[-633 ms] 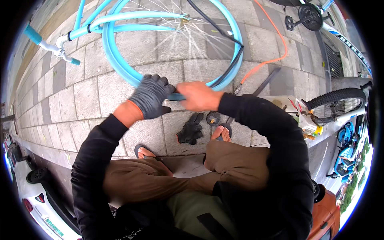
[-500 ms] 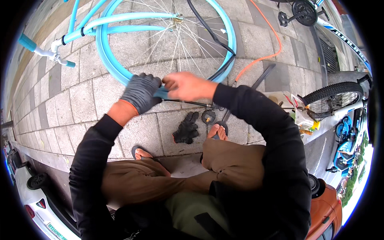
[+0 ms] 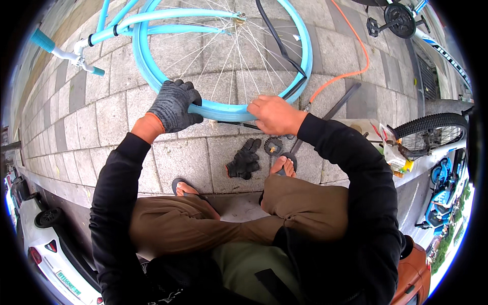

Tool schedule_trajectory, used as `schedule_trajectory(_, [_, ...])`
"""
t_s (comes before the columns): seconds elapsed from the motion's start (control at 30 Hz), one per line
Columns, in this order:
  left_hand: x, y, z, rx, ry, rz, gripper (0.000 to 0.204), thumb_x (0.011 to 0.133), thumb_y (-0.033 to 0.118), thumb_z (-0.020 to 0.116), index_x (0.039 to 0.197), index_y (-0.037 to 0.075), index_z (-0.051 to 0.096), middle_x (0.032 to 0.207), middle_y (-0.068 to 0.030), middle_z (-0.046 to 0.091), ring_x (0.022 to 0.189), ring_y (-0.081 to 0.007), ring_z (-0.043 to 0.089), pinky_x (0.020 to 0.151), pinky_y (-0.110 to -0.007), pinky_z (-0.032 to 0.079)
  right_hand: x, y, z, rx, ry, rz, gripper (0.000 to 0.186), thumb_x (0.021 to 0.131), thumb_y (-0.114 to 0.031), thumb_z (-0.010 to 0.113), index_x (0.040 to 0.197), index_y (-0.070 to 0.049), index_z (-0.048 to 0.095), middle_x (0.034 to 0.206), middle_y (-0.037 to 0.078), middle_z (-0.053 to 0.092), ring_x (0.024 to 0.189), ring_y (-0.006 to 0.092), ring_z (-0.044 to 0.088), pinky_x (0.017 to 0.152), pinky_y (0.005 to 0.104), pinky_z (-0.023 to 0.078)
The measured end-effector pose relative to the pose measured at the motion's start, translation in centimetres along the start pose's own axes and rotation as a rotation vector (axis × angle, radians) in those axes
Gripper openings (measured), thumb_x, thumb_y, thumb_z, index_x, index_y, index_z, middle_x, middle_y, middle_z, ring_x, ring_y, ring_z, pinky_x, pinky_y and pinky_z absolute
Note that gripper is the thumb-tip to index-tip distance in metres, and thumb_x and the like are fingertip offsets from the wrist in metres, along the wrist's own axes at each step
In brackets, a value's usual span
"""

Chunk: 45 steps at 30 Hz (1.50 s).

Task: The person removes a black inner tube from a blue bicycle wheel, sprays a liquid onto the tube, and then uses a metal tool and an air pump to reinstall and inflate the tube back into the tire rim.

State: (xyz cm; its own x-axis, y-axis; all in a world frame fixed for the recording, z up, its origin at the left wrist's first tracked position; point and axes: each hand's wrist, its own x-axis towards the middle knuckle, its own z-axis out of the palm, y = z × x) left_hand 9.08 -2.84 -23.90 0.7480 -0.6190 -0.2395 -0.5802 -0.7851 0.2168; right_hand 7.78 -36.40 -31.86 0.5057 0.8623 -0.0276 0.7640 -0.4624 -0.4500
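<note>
A light-blue bicycle wheel, still in its light-blue frame, lies in front of me. My left hand, in a dark grey knit glove, closes round the tyre at its near left. My bare right hand grips the tyre further right along the near edge, fingers wrapped over it. From the wheel's right side hangs a black inner tube, running over the spokes and in under the rim near my right hand. A thin black rod-like thing lies on the paving just below the tyre.
A spare black glove lies by my feet, beside a round black toothed piece. An orange hose curves across the paving past a dark flat bar. Another bicycle's knobbly wheel stands at right; handlebars are at left.
My right hand has slid right along the tyre, away from my left hand, which still holds about the same spot. The whole view has shifted slightly.
</note>
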Motion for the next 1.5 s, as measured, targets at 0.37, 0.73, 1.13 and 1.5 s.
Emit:
schedule_trajectory(0.37, [1.2,2.9,1.6,-0.040,-0.051,-0.056,0.044,0.081,0.044,0.084,0.107,0.010,0.075,0.101,-0.0141,0.069,0.103,-0.0355,0.066,0.091,-0.049,0.049,3.8,0.5,-2.3,0.335,0.233,0.098,0.033,0.092,-0.022,0.067,0.114,0.002,0.065,0.111,0.023,0.071,0.101,0.0431,0.071,0.087,0.0527,0.057])
schedule_trajectory(0.73, [0.1,2.2,1.9,0.014,-0.001,-0.029,0.042,0.077,0.045,0.087,0.101,0.013,0.075,0.098,-0.0092,0.068,0.099,-0.0317,0.065,0.088,-0.048,0.046,-2.1,13.0,-1.9,1.041,0.446,1.127,0.023,0.096,-0.020,0.066,0.105,0.001,0.065,0.094,0.020,0.073,0.088,0.0297,0.075,0.067,0.0449,0.058])
schedule_trajectory(1.13, [0.6,1.8,0.9,-0.001,0.016,0.034,0.036,0.077,0.040,0.087,0.098,0.014,0.073,0.097,-0.0087,0.066,0.097,-0.0317,0.063,0.089,-0.047,0.046,-2.2,5.4,-3.8,0.342,0.197,0.406,0.027,0.097,-0.027,0.068,0.116,-0.008,0.075,0.111,0.014,0.073,0.109,0.0350,0.068,0.096,0.0457,0.054])
schedule_trajectory(1.5, [-0.3,-0.5,-0.7,-0.077,0.017,0.039,0.037,0.074,0.043,0.088,0.097,0.016,0.076,0.102,-0.0071,0.070,0.105,-0.0316,0.065,0.097,-0.046,0.045,1.5,1.2,-2.3,0.396,-0.129,0.118,0.033,0.092,-0.025,0.071,0.121,-0.010,0.072,0.109,0.012,0.070,0.104,0.0341,0.068,0.088,0.0468,0.053])
